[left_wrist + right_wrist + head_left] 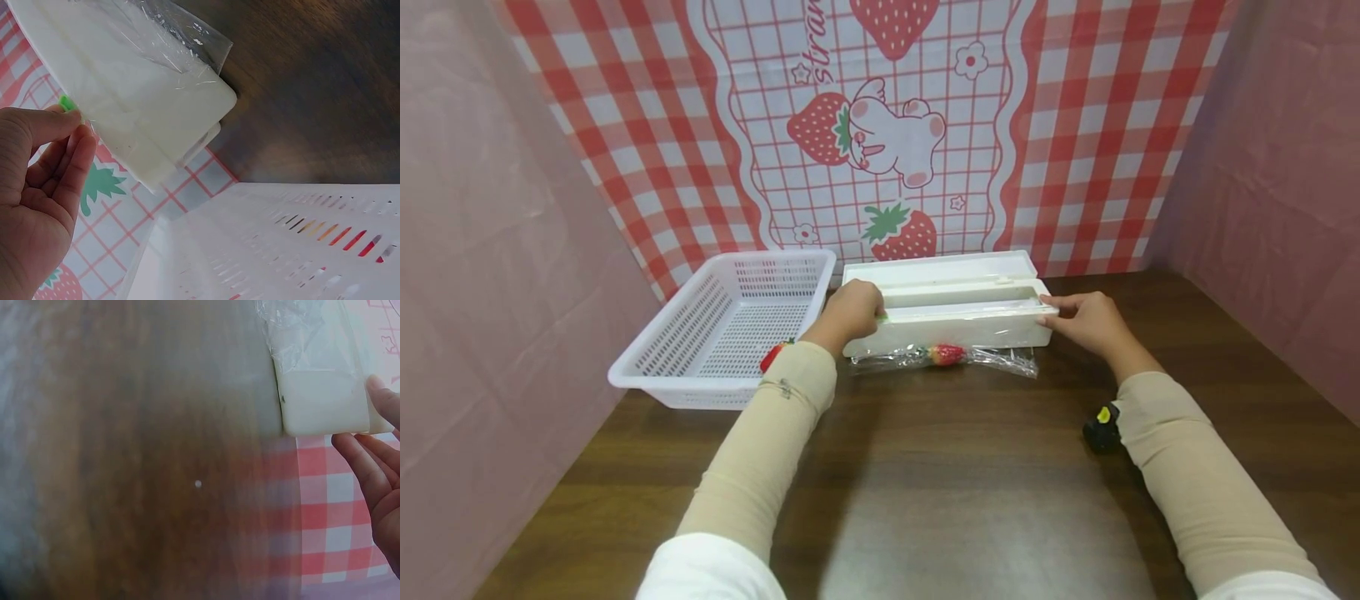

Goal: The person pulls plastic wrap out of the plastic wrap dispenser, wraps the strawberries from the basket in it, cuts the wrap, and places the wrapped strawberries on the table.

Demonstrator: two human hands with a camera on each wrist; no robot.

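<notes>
Soft light | glare — tabletop (977,517) foreground | right wrist view — tabletop blurred

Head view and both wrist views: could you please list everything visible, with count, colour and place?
Box: one, white, lid open, at the back of the table
Green piece: one, green, at the box's edge
Clear film: count unclear, transparent, along the box's front
Strawberry: one, red, before the box, among the film
Basket: one, white, left of the box
Red item: at least one, red, in the basket, partly hidden
Table: one, brown, underneath
Patterned cloth: one, red and white, behind
Side cloths: two, pink, left and right
Black item: one, black and yellow, beside the right sleeve
Sleeves: two, beige, on both arms
Left hand: one, bare, pinching the green piece
Right hand: one, bare, holding the box's right end
</notes>
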